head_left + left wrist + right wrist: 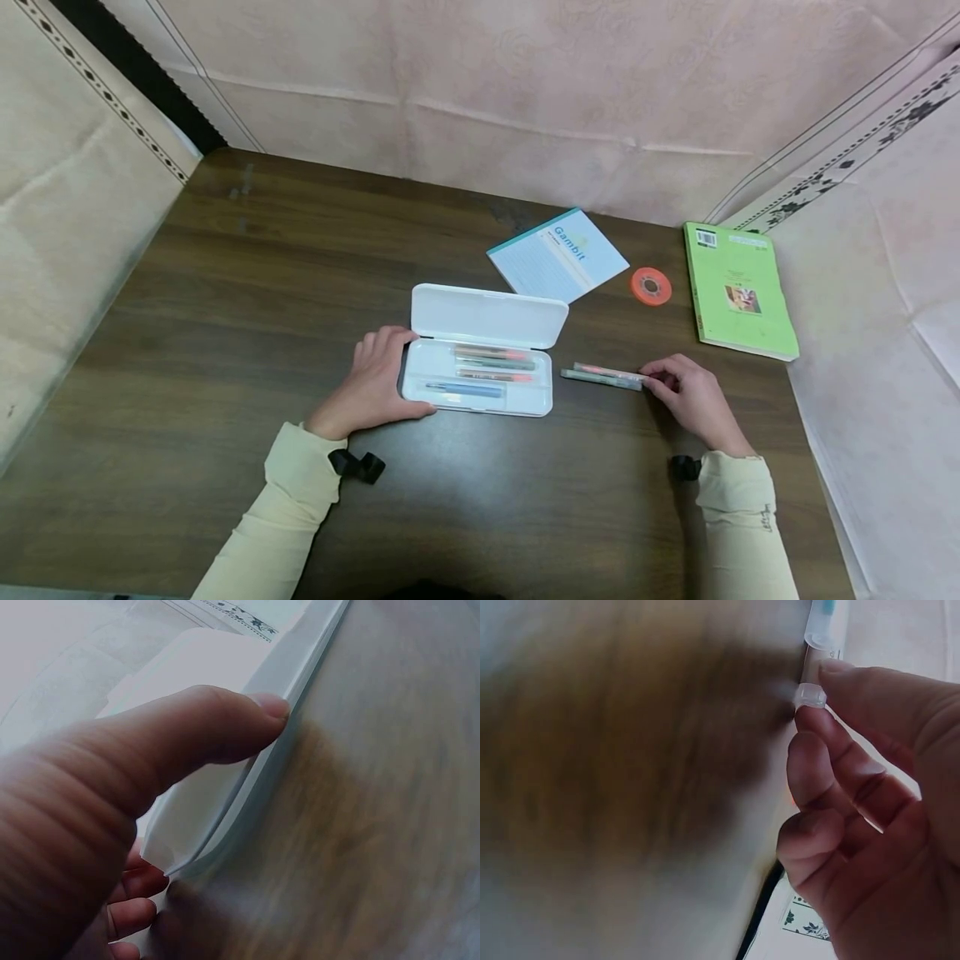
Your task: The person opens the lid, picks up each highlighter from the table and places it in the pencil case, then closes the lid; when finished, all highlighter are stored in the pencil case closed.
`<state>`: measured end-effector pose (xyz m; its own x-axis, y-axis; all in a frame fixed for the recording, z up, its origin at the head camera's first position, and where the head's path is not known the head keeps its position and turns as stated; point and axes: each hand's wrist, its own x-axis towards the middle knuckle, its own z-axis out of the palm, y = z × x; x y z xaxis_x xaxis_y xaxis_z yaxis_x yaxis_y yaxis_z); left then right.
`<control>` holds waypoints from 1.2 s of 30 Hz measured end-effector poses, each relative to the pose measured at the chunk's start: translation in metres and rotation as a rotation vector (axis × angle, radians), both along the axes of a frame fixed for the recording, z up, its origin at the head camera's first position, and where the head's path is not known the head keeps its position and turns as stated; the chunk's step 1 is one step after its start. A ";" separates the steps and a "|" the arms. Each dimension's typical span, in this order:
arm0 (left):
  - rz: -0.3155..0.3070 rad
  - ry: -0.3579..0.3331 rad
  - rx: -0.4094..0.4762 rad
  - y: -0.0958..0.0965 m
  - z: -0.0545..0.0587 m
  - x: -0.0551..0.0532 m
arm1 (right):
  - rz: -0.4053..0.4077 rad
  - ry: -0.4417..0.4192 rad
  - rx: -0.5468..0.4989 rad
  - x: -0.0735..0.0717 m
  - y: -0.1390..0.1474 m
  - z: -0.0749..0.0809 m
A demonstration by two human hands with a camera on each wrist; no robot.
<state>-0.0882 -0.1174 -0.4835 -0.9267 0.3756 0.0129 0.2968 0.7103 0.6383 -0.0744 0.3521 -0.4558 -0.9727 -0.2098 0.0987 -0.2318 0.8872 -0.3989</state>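
A white pencil case (487, 318) lies with its lid up in the middle of the table. Several pens (480, 391) in pink, green and blue lie inside it. My left hand (375, 382) grips the case's left end, thumb along the front edge and fingers at the side and back. In the left wrist view the thumb (217, 724) rests on the case wall. Right of the case, my right hand (696, 402) pinches the end of a pink pen (600, 369) between thumb and index finger. A green pen (592, 378) lies close alongside it.
Behind the case is a light blue Gambit notebook (551, 258), with a round orange tape roll (650, 273) beside it. A green book (738, 292) lies at the table's right edge. Pale cloth hangs (450, 92) around the back and sides.
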 end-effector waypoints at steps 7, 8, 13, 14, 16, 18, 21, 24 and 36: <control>0.001 -0.024 -0.003 0.000 0.003 0.001 | 0.027 0.002 -0.006 -0.002 0.001 0.000; 0.001 -0.025 -0.004 0.000 0.003 0.001 | 0.030 0.001 -0.006 -0.002 0.001 0.000; 0.002 -0.018 -0.002 0.000 0.002 0.001 | 0.037 0.013 -0.006 -0.002 0.003 -0.001; 0.003 -0.017 -0.001 0.000 0.002 0.001 | 0.035 0.017 -0.009 -0.002 0.003 -0.001; 0.004 -0.018 0.000 0.000 0.001 0.001 | 0.031 0.031 -0.012 -0.001 0.004 0.002; 0.004 -0.022 0.002 0.001 0.002 0.001 | 0.021 0.042 -0.019 0.001 0.002 0.007; 0.004 -0.021 0.002 0.001 0.003 0.001 | 0.017 0.054 -0.036 0.002 -0.005 0.020; 0.006 -0.013 0.001 0.000 0.003 -0.001 | 0.051 0.049 -0.061 0.004 -0.021 0.033; -0.004 -0.016 -0.003 0.000 0.001 -0.001 | 0.298 -0.026 -0.053 0.000 -0.108 0.050</control>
<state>-0.0890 -0.1169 -0.4821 -0.9254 0.3790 -0.0025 0.2894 0.7109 0.6409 -0.0746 0.2445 -0.4060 -0.8717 -0.4812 0.0932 -0.4676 0.7595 -0.4521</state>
